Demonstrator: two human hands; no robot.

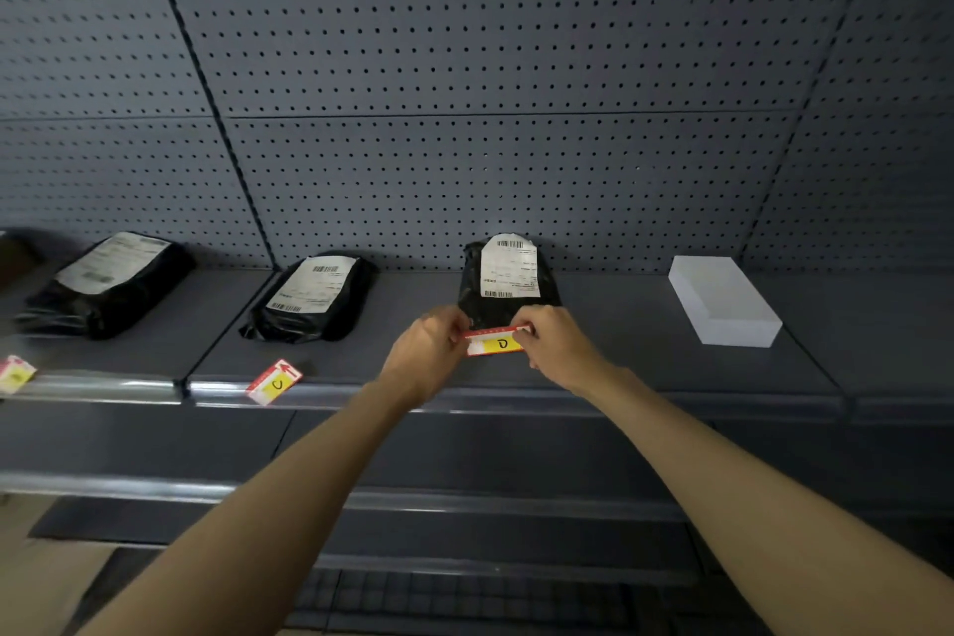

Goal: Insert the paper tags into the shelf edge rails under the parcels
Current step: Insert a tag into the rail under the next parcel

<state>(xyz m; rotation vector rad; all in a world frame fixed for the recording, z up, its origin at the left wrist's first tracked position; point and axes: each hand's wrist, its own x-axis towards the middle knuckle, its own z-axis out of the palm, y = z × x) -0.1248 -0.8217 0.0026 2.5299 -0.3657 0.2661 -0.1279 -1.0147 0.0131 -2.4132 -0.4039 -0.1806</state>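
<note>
Both my hands hold one paper tag (496, 342), red, white and yellow with a handwritten letter, above the grey shelf in front of a black parcel (508, 282). My left hand (431, 351) pinches its left end, my right hand (555, 343) its right end. The tag is a little above and behind the shelf edge rail (516, 400). A second tag (273, 381) lies tilted at the rail below another black parcel (315, 297). A third tag (14, 373) sits at the far left under a third black parcel (111, 282).
A white box (722, 300) stands on the shelf to the right. A grey pegboard wall (490, 93) backs the shelf. Lower shelves with their own rails (464, 504) run beneath my forearms.
</note>
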